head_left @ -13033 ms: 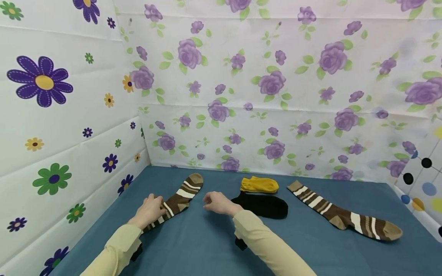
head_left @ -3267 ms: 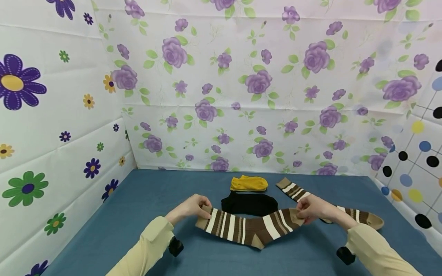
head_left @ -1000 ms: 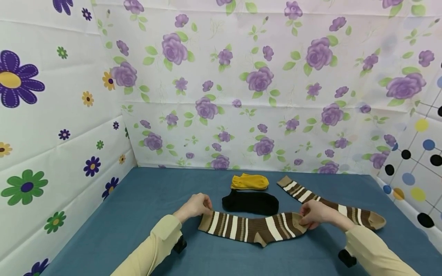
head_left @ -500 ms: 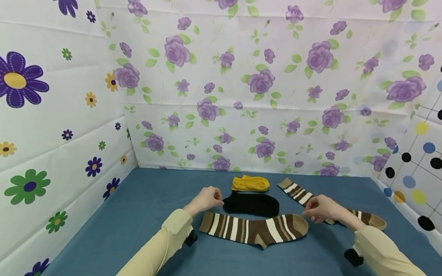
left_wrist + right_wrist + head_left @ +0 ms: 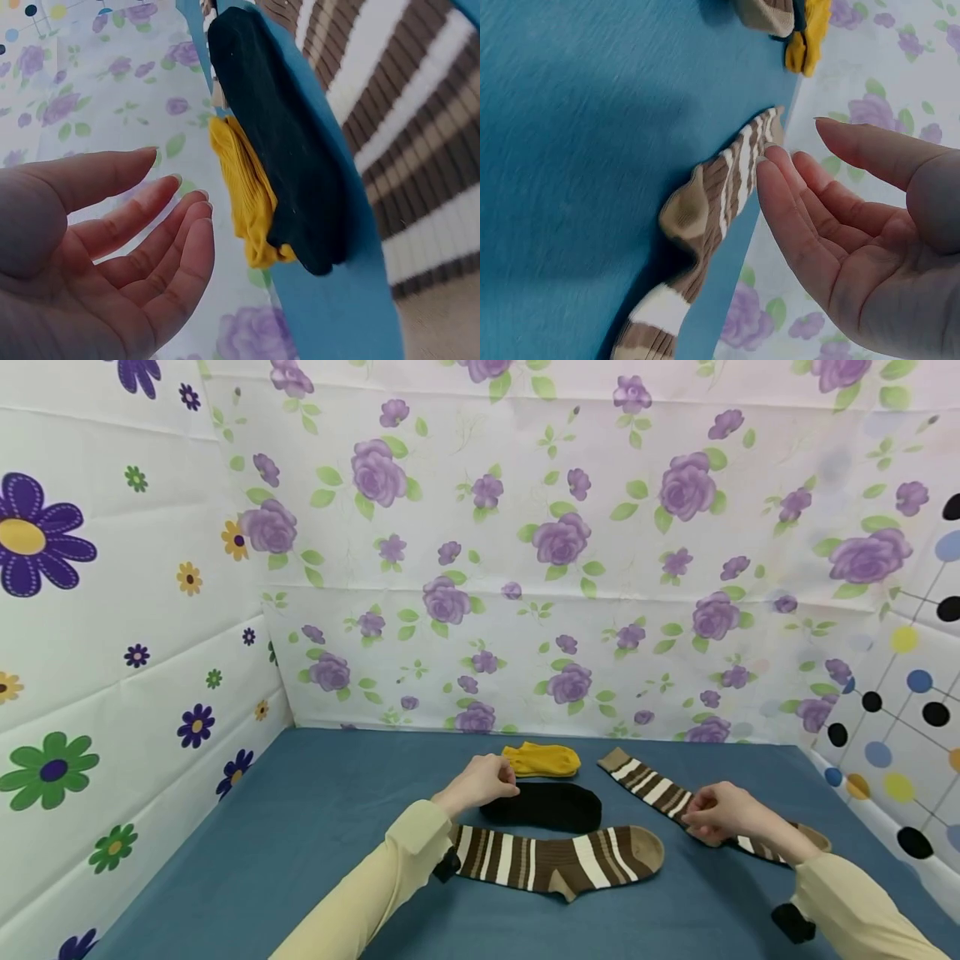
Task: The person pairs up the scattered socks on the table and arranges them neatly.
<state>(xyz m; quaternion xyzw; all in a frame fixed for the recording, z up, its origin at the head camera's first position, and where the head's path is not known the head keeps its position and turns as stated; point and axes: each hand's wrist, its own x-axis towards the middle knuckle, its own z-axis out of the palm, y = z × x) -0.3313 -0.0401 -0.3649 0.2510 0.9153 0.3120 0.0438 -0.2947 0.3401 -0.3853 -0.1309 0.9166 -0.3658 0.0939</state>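
Note:
A striped brown, white and tan sock (image 5: 558,860) lies flat across the middle of the blue table, its toe to the right. Behind it are a black sock (image 5: 551,806) and a folded yellow pair of socks (image 5: 543,760). My left hand (image 5: 480,783) hovers over the black sock's left end, holding nothing, fingers loosely bent in the left wrist view. A second striped sock (image 5: 652,787) lies slantwise at the right. Above its middle, hiding part of it, is my right hand (image 5: 723,812), thumb and fingers apart in the right wrist view with nothing between them.
The blue tabletop (image 5: 337,802) ends against a back wall of white cloth (image 5: 510,635) with purple roses. Flowered cloth (image 5: 150,693) hangs at the left, dotted cloth (image 5: 900,735) at the right. Small black devices (image 5: 792,923) sit under both wrists.
Both hands brought the left striped sock to the middle, stretched it out, laid it flat and let go. Since then the left hand has moved right and back, the right hand slightly right.

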